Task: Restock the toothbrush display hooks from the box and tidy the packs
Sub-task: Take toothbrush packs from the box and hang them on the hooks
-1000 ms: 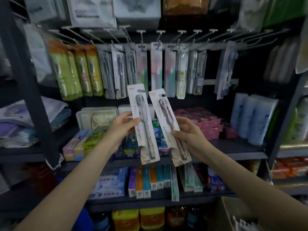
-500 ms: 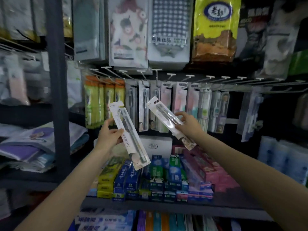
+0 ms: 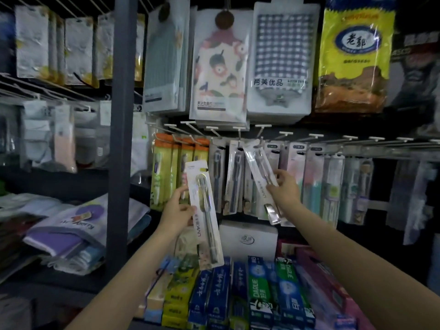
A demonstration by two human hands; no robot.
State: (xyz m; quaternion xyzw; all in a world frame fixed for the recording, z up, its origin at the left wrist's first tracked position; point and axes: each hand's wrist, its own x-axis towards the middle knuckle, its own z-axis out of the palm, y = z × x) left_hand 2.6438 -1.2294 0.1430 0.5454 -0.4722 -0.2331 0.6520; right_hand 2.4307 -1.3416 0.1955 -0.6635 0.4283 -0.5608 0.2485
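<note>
Two toothbrush packs, left hand (image 3: 177, 214) gripping one (image 3: 205, 216), right hand (image 3: 284, 191) another (image 3: 260, 181)

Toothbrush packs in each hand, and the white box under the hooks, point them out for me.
left-hand toothbrush pack (image 3: 206, 220): head view, middle of the card.
right-hand toothbrush pack (image 3: 258, 166): head view, upper card above the fingers.
white box (image 3: 247, 239): head view, front face.

Right pack (image 3: 260, 177) top vs hook (image 3: 261, 133): blurred, can't tell if on.

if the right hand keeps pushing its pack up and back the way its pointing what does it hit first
Likely the display hook at the pack's top end: the right hand tilts its toothbrush pack up toward it, with hanging grey packs just behind. Depth is unclear.
</note>
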